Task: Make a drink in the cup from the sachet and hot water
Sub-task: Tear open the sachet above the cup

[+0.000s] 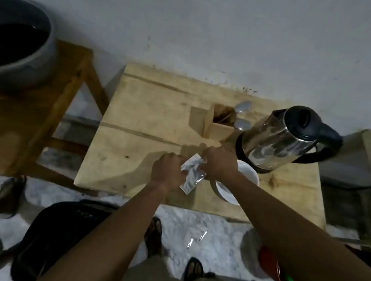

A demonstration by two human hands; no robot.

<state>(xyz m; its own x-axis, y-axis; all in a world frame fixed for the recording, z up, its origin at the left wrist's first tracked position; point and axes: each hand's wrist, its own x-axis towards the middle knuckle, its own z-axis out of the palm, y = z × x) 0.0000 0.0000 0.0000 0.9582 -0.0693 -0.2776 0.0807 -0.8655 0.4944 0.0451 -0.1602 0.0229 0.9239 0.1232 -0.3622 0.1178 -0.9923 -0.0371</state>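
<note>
- Two bare forearms reach from the bottom edge toward a pale, rough-sawn wooden table [150, 118] that stands against a grey wall.
- Left hand [169, 172]: fingers curled in, pinching the left edge of a crumpled silver foil sachet [191, 176] between thumb and fingertips.
- Right hand [220, 161]: likewise clenched, gripping the sachet's upper right corner, so the packet is stretched between both hands just above the table's near part.
- Any print on the sachet is too blurred to read; only shiny creased foil shows.
- Directly beside the sachet, partly hidden under the right wrist, sits a white round cup [241, 186] on the table; its inside looks white, and whether it holds anything cannot be told.
- Just behind the cup stands a stainless-steel electric kettle with a black lid and black handle [279, 137], with no readable label on it.
- Left of the kettle, a small open wooden box [218, 123] holds two metal spoons [242, 115] whose bowls stick out toward the kettle.
- On the pale floor below the table edge lie two small torn foil strips [196, 238].
- At far left, a large dark grey round basin [17, 42] rests on a separate brown wooden stand [44, 110].
</note>
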